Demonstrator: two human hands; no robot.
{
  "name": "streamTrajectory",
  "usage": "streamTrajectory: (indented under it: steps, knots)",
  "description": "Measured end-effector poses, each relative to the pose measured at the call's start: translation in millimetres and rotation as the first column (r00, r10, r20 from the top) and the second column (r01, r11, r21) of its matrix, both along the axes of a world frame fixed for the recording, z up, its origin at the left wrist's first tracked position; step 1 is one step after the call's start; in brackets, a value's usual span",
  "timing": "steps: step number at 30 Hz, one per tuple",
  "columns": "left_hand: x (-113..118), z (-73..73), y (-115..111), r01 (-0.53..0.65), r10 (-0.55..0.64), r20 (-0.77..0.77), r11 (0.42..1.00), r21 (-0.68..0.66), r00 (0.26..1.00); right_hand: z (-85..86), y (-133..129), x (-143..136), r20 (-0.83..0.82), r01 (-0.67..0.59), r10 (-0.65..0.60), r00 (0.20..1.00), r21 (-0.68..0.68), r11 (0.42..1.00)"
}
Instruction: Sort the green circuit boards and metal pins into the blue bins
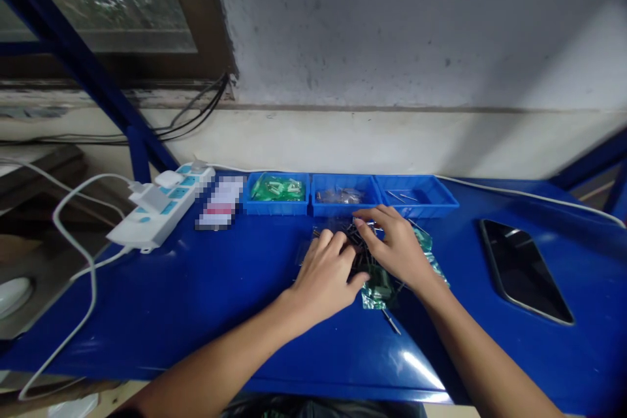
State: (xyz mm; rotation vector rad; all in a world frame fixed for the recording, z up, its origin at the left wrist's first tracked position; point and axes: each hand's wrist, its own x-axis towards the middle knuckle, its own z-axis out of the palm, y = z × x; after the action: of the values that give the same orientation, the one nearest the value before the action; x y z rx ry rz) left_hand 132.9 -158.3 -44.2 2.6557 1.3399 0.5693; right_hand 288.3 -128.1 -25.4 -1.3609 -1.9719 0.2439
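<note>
My left hand (pixel 327 276) rests over the left part of a pile of thin metal pieces (pixel 361 239), fingers bent down among them; what its fingertips touch is hidden. My right hand (pixel 392 240) is at the pile's upper right, thumb and index finger close together near the metal pieces; anything between them is too small to make out. Green plastic packets (pixel 378 286) lie under and beside the hands. A single metal piece (pixel 391 322) lies below the pile. Behind are three joined blue bins: the left one (pixel 277 211) holds a green bag, the middle one (pixel 345 210) small pieces, the right one (pixel 416 211) a few thin pieces.
A black phone (pixel 526 271) lies on the blue table (pixel 206 300) at the right. At the left are a white power strip (pixel 161 209) with plugs and cables and a blurred-out card (pixel 220 204). A wall (pixel 401 46) stands behind the table.
</note>
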Motion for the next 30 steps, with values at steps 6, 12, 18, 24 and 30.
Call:
streamTrajectory:
  steps: [6, 12, 18, 24, 30]
  knots:
    - [1.0, -4.2, 3.5, 0.014, -0.010, 0.089, 0.999, -0.037, 0.996, 0.5, 0.3, 1.1, -0.005, 0.010, -0.010, 1.000, 0.001, 1.000]
    - [-9.6, 6.9, 15.2, -0.024, 0.085, 0.456, 0.990, -0.139, 0.886, 2.0, 1.6, 2.7, -0.184, 0.067, -0.081, 0.980, -0.084, 0.994]
    - [-28.0, 16.5, 27.6, -0.051, 0.171, 0.743, 0.982, -0.182, 0.648, -1.9, -2.6, -15.4, -0.651, -0.173, -0.213, 0.729, -0.476, 0.862]
    - [-27.1, 14.7, 24.0, 0.084, -0.060, 0.580, 0.996, -0.015, 0.812, -7.1, -9.6, -29.7, -0.813, -0.373, -0.149, 0.563, -0.411, 0.831]
    - [-28.1, 15.5, 30.2, 0.137, 0.197, 0.721, 0.916, -0.376, 0.664, -11.0, -11.8, -25.5, -0.386, -0.069, 0.078, 0.919, 0.036, 0.997]
